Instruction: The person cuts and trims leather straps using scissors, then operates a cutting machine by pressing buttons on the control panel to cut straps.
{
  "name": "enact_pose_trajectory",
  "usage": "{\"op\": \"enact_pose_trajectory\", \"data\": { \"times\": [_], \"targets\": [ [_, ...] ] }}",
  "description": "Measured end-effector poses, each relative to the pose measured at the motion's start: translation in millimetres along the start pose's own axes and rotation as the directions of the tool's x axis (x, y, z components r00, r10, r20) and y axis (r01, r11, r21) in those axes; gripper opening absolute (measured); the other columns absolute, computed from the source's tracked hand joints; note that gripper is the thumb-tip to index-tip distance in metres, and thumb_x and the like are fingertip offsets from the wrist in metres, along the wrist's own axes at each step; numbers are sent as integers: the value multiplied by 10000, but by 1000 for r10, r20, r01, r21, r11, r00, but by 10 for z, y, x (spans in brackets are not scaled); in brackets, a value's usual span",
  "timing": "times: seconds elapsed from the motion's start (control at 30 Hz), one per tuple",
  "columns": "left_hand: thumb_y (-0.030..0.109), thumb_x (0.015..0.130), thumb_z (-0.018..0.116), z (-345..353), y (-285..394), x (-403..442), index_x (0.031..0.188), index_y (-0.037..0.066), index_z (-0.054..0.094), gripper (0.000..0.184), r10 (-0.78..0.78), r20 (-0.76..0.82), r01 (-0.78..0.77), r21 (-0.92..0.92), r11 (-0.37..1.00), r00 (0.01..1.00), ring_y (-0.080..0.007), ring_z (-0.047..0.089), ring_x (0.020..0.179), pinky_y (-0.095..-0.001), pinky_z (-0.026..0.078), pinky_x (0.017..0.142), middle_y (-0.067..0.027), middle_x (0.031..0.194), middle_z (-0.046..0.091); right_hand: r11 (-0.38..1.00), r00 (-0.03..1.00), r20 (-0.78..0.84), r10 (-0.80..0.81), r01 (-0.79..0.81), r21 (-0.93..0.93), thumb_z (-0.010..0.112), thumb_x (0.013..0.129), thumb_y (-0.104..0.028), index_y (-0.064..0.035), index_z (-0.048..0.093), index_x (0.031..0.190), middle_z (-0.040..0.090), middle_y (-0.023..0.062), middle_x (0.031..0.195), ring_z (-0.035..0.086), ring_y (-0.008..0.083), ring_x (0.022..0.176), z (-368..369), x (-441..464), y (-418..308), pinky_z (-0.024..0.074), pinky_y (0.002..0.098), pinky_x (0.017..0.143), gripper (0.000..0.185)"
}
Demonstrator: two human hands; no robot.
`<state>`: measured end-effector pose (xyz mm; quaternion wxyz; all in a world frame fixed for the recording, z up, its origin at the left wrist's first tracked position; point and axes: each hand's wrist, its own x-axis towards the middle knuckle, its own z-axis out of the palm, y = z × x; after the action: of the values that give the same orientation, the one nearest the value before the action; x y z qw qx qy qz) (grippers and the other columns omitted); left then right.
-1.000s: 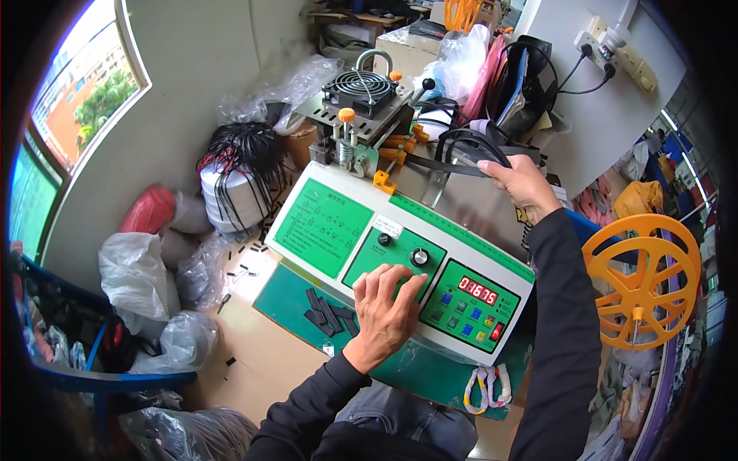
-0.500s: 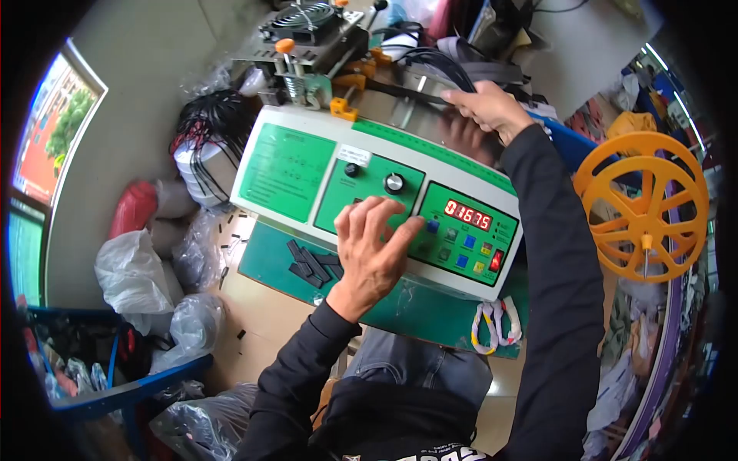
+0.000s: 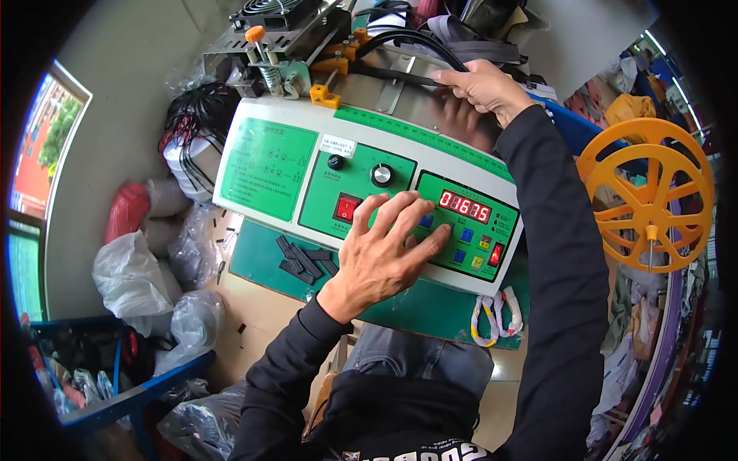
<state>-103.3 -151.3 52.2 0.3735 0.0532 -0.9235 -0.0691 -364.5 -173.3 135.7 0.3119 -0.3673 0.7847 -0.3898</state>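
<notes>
My left hand is over the control panel of a white and green machine, fingers bent and apart, holding nothing. Its index finger and thumb are at the blue buttons below the red digital display, which reads 01675; whether they press cannot be told. My right hand is closed on a flat black strap behind the machine. The strap runs left to the orange guides over a shiny metal plate. Short black pieces lie on the green tabletop.
An orange reel stands at the right. A fan unit tops the mechanism at upper left. Colourful loops hang at the table's front right. Plastic bags and a blue-rimmed bin are at the left.
My left hand has shifted right across the panel, uncovering the red power switch. My right hand still grips the strap, and a black loop now arches above it. The camera view has shifted slightly.
</notes>
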Motion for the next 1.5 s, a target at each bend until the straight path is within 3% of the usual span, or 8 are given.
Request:
{"op": "enact_pose_trajectory", "data": {
  "times": [0.23, 0.3, 0.63, 0.9, 0.97, 1.17, 1.5],
  "targets": [
    [196, 782, 558, -45, -17, 30, 1071, 174, 590, 292, 4, 12, -4, 2, 1000, 1000, -248, 483, 1132, -423, 333, 962, -86, 1151, 521, 997, 997, 62, 42, -46, 59, 639, 834, -319, -112, 536, 705, 413, -65, 551, 236, 12, 399, -14, -58, -74, 152, 173, 345, 265],
    [187, 771, 574, -28, -5, 20, 1066, 177, 614, 298, 9, 16, -9, -15, 1000, 1000, -257, 492, 1119, -430, 340, 959, -85, 1142, 528, 998, 998, 52, 21, -24, 65, 644, 820, -287, -99, 548, 676, 449, -36, 561, 260, 33, 379, -52, 31, 10, 151, 199, 342, 256],
    [195, 789, 557, -42, -35, -9, 1113, 152, 562, 326, 30, 32, -28, -56, 998, 999, -263, 458, 1170, -445, 329, 986, -107, 1168, 502, 995, 998, 18, 58, -59, 82, 650, 822, -311, -97, 559, 732, 455, -48, 554, 277, 11, 400, 11, -69, -94, 157, 179, 351, 250],
    [202, 808, 528, -46, -66, -67, 1052, 123, 539, 257, 30, 6, -30, -53, 998, 1000, -286, 427, 1179, -446, 299, 1005, -135, 1176, 481, 999, 998, 55, 36, -35, -31, 618, 867, -334, -77, 547, 781, 469, -44, 562, 297, 19, 381, 63, 17, -133, 219, 175, 345, 281],
    [206, 818, 510, -10, -69, -73, 995, 99, 540, 209, 65, -17, -66, -67, 996, 998, -303, 404, 1184, -448, 281, 1012, -158, 1175, 471, 996, 998, -20, 66, -67, -56, 619, 865, -362, -72, 570, 793, 467, -42, 552, 305, 22, 379, 62, -39, -115, 226, 178, 344, 303],
    [206, 814, 514, 15, -81, -89, 968, 103, 544, 188, 59, -14, -60, -81, 995, 998, -318, 393, 1183, -465, 269, 1019, -165, 1172, 470, 988, 997, -48, 57, -63, -139, 628, 853, -384, -82, 580, 749, 471, -36, 536, 329, 27, 385, 67, -24, -107, 244, 180, 351, 323],
    [202, 790, 523, 94, -83, -132, 969, 117, 554, 200, 70, -65, -78, -118, 990, 995, -329, 375, 1201, -491, 239, 1046, -173, 1177, 466, 989, 999, -43, 28, -34, -143, 633, 852, -401, -61, 568, 734, 458, -29, 519, 343, 41, 369, 114, -75, -167, 309, 188, 340, 366]
  ]
}}
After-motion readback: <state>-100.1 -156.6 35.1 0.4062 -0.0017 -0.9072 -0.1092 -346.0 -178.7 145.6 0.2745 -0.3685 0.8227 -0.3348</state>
